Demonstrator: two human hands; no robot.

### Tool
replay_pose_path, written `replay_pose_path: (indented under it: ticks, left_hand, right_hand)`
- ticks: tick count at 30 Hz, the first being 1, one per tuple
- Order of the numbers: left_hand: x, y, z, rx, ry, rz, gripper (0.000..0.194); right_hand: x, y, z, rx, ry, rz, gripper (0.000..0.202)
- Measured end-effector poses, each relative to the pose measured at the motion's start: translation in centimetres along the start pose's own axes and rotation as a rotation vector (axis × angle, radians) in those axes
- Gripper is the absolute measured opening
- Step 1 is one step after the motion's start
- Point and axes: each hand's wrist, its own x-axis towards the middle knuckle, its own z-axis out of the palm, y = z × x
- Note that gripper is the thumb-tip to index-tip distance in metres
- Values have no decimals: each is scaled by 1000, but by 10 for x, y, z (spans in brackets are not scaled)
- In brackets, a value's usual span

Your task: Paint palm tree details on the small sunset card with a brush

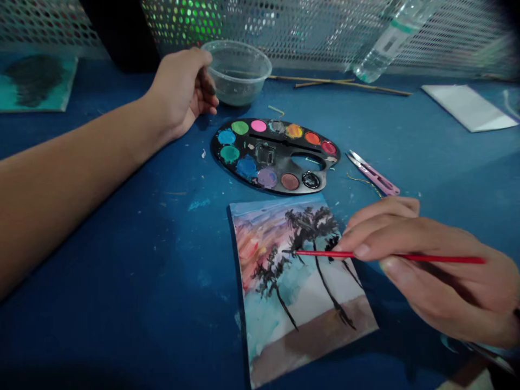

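While our right hand [430, 271] pinches the red brush [390, 256] lying level, tip leftward on the painting [292, 303] (palm trees); our left hand [182, 89], loosely curled, touches the plastic cup [239, 73].

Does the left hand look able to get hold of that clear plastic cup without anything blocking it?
Probably yes. The left hand is already at the clear cup, fingers against its near side, and nothing lies between them. The paint palette sits nearer the person, out of the way.

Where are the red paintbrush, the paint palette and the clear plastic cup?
red paintbrush [325, 253], head view, on its thin handle.
paint palette [280, 162], head view, on its black middle.
clear plastic cup [239, 81], head view, on its front wall.
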Motion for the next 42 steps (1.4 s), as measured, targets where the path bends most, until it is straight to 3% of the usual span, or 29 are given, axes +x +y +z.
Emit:
replay_pose_path:
  ticks: [6, 11, 16, 21, 28, 42]
  left_hand:
    - [-2, -2, -1, 0, -26, 18, 32]
    - [-3, -1, -2, 11, -25, 15, 33]
    - [-1, -3, 1, 9, -6, 14, 32]
    - [-1, -2, -1, 14, -20, 16, 35]
    - [-3, 1, -2, 2, -19, 10, 31]
    - [-3, 0, -2, 10, -25, 17, 32]
  right_hand:
    - [6, -2, 0, -85, -39, -38, 24]
    - [5, 0, -1, -45, 9, -32, 27]
    - [4, 0, 1, -53, -44, -67, 28]
    - [1, 0, 1, -57, -1, -42, 28]
    - [-2, 2, -1, -20, -52, -44, 30]
    - [-6, 2, 2, -15, -31, -23, 32]
